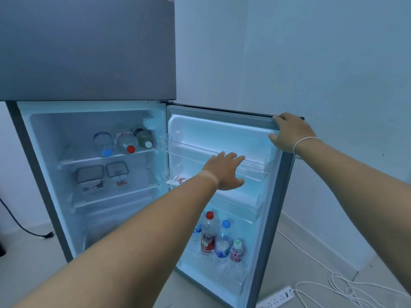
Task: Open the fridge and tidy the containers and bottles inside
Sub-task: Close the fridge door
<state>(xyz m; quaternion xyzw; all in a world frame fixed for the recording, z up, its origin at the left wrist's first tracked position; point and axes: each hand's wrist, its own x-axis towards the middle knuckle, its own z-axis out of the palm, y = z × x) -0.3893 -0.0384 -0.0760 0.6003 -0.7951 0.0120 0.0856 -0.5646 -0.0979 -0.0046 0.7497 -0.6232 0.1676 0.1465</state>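
Now the fridge door (224,130) stands wide open. The right hand (291,132) is clamped on the door's top outer corner and keeps it from swinging. The left hand (224,170) reaches toward the clear upper door shelf (255,162), fingers spread and holding nothing. Three bottles (124,141) lie on their sides on the top inside shelf, toward its right end. Two lidded containers (102,174) sit on the shelf below. More standing bottles (216,236) fill the bottom door shelf. Best to keep the door steady, pick one bottle at a time and stand it up.
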